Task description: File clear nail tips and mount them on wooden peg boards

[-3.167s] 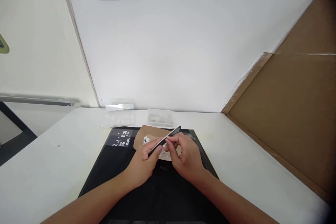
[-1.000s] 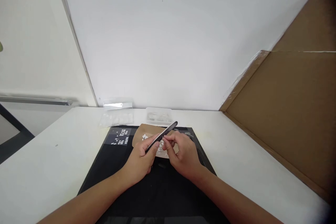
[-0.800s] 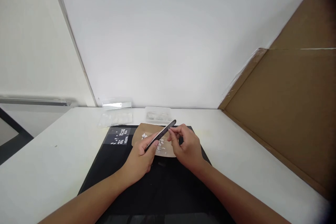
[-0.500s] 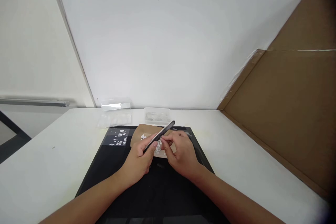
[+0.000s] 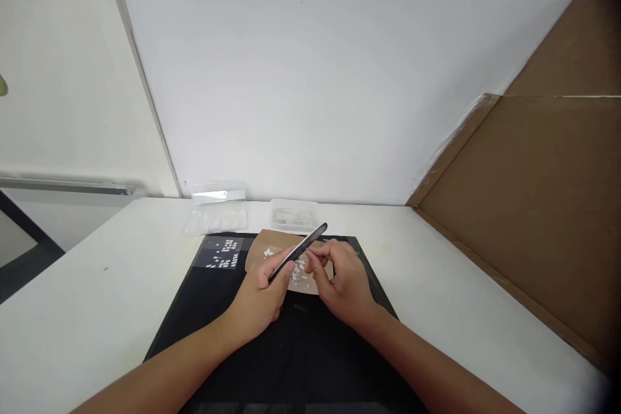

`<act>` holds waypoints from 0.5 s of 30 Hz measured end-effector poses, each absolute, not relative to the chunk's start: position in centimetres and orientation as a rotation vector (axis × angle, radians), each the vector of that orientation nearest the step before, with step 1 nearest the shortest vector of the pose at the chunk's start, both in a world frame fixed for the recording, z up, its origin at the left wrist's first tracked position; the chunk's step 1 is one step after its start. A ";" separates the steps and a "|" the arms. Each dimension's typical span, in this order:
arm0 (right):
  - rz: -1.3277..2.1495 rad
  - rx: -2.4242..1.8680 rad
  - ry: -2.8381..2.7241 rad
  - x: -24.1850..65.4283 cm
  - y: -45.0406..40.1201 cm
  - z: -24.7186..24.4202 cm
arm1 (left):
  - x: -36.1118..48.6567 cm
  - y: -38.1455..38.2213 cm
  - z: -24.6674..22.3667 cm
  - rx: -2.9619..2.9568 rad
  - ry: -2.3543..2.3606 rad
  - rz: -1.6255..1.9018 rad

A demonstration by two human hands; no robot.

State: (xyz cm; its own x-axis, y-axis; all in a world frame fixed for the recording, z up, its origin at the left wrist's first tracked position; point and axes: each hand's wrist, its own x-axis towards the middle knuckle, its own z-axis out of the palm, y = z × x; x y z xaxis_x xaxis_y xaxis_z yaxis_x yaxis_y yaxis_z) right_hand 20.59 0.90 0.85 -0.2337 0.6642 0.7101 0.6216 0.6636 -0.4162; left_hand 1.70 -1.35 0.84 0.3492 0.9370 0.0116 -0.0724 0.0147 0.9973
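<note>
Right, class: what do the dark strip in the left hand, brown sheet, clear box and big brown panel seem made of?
Dark strip: matte, perhaps plastic or coated board; dark face, pale edge.
Brown sheet: likely paper or thin card, dull and evenly brown.
Clear box: probably smooth plastic; see-through walls.
Brown panel: likely matte cardboard, with folded edges.

Blk stick (image 5: 305, 247): matt. Brn sheet (image 5: 257, 257): matt, papery. Blk mat (image 5: 291, 362): smooth, slight sheen nr btm edge. Lidded box (image 5: 219, 215) & tray (image 5: 294, 215): clear plastic, glossy. Tabletop (image 5: 460, 284): smooth, satin. Wall (image 5: 315, 77): matt paint, approx. smooth. Panel (image 5: 548, 194): matt cardboard.
</note>
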 end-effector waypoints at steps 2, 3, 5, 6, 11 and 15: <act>0.101 -0.948 -2.010 20.3 0.6 0.7 | 1.7 -1.3 0.7 1.313 0.882 0.984; 0.116 -0.923 -2.039 20.2 0.5 0.7 | 1.7 -1.3 0.6 1.317 0.881 0.986; 0.118 -0.919 -2.045 20.2 0.4 0.7 | 1.7 -1.3 0.5 1.322 0.888 0.983; 0.103 -0.946 -2.016 20.3 0.5 0.7 | 1.7 -1.3 0.5 1.323 0.895 0.979; 0.072 -1.109 -1.787 21.0 1.3 1.1 | 1.6 -1.4 0.8 1.307 0.932 0.958; 0.084 -1.104 -1.790 21.3 1.5 1.2 | 1.7 -1.5 1.1 1.301 0.932 0.957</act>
